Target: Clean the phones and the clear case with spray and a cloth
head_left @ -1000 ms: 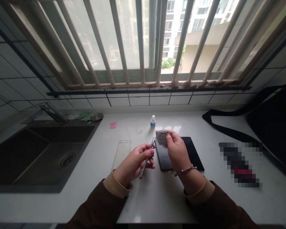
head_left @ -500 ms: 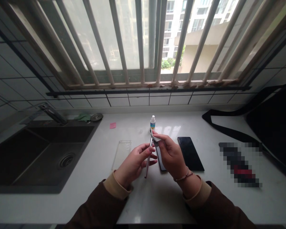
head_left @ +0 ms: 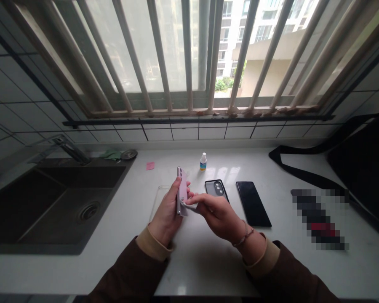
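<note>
Dark sink [head_left: 82, 173] sits well left of the small bottle [head_left: 203, 162], with a clear case [head_left: 160, 198] nearer it. Below the bottle, the left hand [head_left: 166, 212] clenches a pink phone [head_left: 182, 189], long axis upright, while the right hand [head_left: 216, 213] pinches a white cloth [head_left: 187, 206] against its edge. Right of the bottle lie a dark phone case [head_left: 215, 188] and a black phone [head_left: 252, 204].

pale pink phone [head_left: 182, 191], black-framed grey phone [head_left: 215, 189], brown sleeves [head_left: 129, 269] with beige cuffs [head_left: 153, 244]

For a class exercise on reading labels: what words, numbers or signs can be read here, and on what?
Nothing can be read.
Small dropper bottle: label too small to read.
Pink sticky note: no legible writing.
Pixelated object: blurred out.
</note>
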Demonstrator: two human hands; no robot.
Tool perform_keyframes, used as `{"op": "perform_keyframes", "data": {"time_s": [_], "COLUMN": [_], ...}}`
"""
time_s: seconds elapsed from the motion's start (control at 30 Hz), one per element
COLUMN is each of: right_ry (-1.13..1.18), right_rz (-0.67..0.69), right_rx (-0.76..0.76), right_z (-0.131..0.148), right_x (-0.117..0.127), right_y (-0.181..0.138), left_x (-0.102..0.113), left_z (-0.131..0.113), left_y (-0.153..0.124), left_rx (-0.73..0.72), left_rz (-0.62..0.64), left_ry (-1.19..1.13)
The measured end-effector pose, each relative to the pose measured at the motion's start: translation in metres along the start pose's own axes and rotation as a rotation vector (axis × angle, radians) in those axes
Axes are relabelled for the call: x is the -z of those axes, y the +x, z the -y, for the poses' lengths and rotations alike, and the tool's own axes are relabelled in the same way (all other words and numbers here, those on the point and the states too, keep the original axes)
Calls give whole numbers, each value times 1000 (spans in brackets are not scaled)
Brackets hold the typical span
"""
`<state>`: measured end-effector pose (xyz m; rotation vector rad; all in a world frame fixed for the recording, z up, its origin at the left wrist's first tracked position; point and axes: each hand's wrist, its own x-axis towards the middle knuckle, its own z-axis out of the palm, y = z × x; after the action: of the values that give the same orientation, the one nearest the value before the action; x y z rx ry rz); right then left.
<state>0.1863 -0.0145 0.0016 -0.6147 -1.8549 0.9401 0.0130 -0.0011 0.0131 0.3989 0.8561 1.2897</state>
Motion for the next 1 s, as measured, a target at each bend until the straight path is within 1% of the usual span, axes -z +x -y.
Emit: {"op": "perform_keyframes", "data": {"time_s": [0.07, 0.13, 0.2, 0.3, 0.37, 0.4, 0.43, 0.53, 0.67, 0.77, 0.83, 0.93, 1.0], "right_ry": [42, 107, 193, 311, 385, 427, 467, 528, 479, 430, 378, 288, 279], "right_rz": [14, -62, -225, -510, -632, -657, -656, -586, -553, -526, -492, -438, -418], "right_rx": [-53, -141, -270, -447, -504, -523, -542, -594, -604, -548, -512, -487, -482], "right_z": [1, -1, -6, -14, -17, -18, -18, -17, -20, -25, -28, -29, -28], "right_x": [-1, -1, 0, 4, 7, 7, 8, 6, 4, 4, 4, 4, 3], "right_y": [0, 1, 2, 6, 9, 11, 12, 13, 10, 8, 7, 6, 6], "left_x": [1, 3, 4, 4, 3, 3, 2, 1, -1, -4, -6, -9, -10], "left_z": [-3, -5, -5, -4, -3, -2, 0, 4, 5, 3, 0, -4, -5], "left_y": [2, 3, 4, 2, 0, -1, -1, 1, 5, 6, 5, 2, 0], "left_rx": [2, -6, 16, 75, 91, 95, 96, 96, 114, 94, 117, 183, 201], "left_rz": [-2, 0, 7, 27, 43, 57, 77, 109, -5, -35, -6, 76, 108], "left_ry": [-36, -47, -43, 1, 51, 72, 86, 76, 9, -47, -72, -105, -123]}}
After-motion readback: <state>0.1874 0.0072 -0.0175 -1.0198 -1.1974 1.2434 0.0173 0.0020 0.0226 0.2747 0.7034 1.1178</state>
